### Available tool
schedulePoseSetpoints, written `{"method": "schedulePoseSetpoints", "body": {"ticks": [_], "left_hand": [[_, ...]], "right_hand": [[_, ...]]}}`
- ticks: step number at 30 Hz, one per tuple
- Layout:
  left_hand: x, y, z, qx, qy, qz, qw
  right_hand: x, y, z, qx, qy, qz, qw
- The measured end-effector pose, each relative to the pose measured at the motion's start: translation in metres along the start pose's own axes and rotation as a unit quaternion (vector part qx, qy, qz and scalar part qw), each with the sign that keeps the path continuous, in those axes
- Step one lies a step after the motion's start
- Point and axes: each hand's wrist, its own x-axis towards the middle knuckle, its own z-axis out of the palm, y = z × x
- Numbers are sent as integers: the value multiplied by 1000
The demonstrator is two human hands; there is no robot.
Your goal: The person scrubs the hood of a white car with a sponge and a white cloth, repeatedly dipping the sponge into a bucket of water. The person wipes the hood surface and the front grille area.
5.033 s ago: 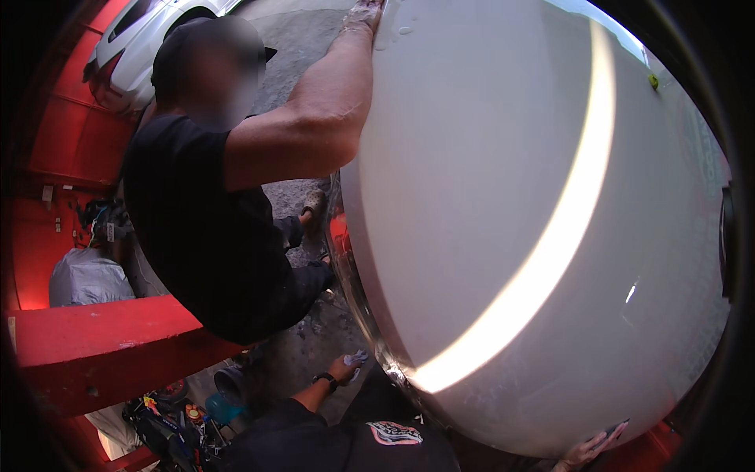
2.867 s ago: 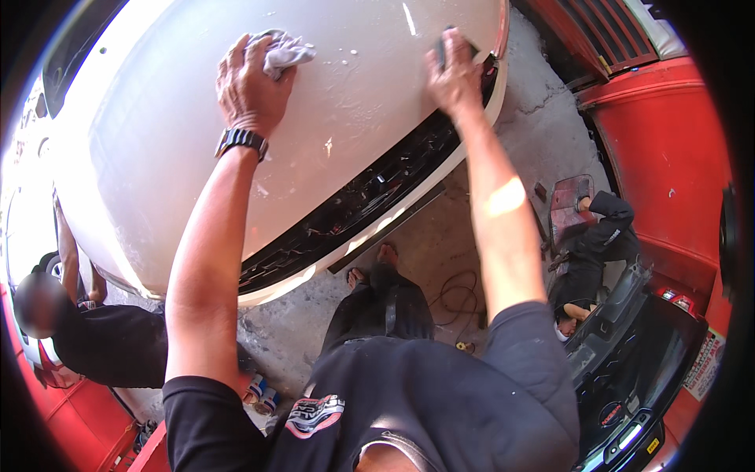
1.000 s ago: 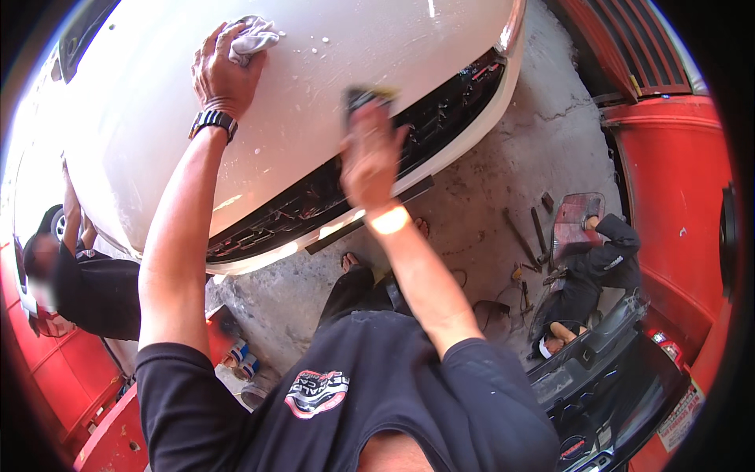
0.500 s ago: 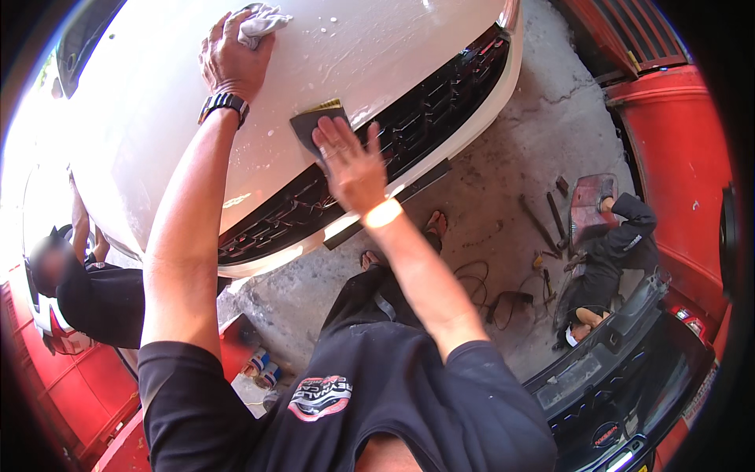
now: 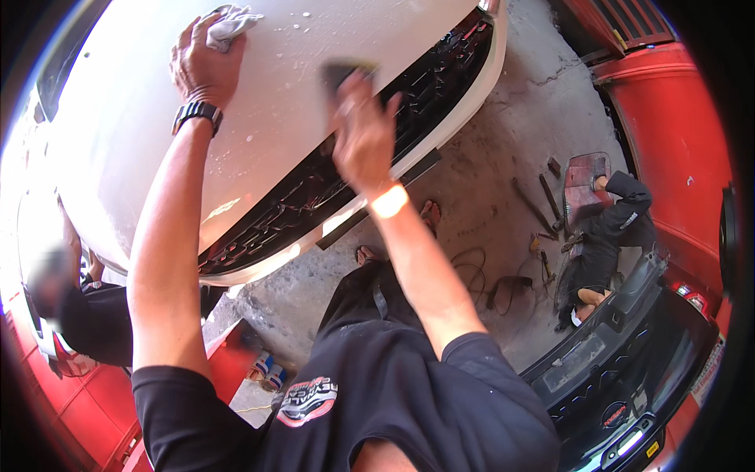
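Across the white car bonnet (image 5: 267, 102), wet with scattered drops, both my arms reach forward. My left hand (image 5: 206, 69), with a dark-banded watch at the wrist, rests on the bonnet and grips a crumpled pale cloth (image 5: 230, 30) between thumb and fingers. My right hand (image 5: 366, 141) is blurred by motion near the bonnet's front edge, just above the black grille (image 5: 291, 200). Under its fingers is a dark grey folded sheet of sandpaper (image 5: 340, 72) with a yellowish edge, pressed against the paint.
One person in black (image 5: 94, 315) crouches at the left beside the car. Another (image 5: 605, 244) works low at the right, by a red lamp-like panel (image 5: 587, 189). Tools and cable lie on the concrete floor (image 5: 503, 181). A detached black car panel (image 5: 621, 377) is at the lower right; cans (image 5: 267, 370) stand lower left.
My right hand has slid the sandpaper farther away and rightward along the bonnet's front edge. My left hand keeps the cloth on the bonnet; the view has shifted slightly.
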Motion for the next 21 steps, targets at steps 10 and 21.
{"method": "schedulePoseSetpoints", "body": {"ticks": [10,21], "left_hand": [[-2,2,-1,25,-18,-8,1000],[1,10,-6,23,-43,-27,998]], "right_hand": [[6,-5,19,37,64,142,987],[39,39,12,26,112,175,978]]}}
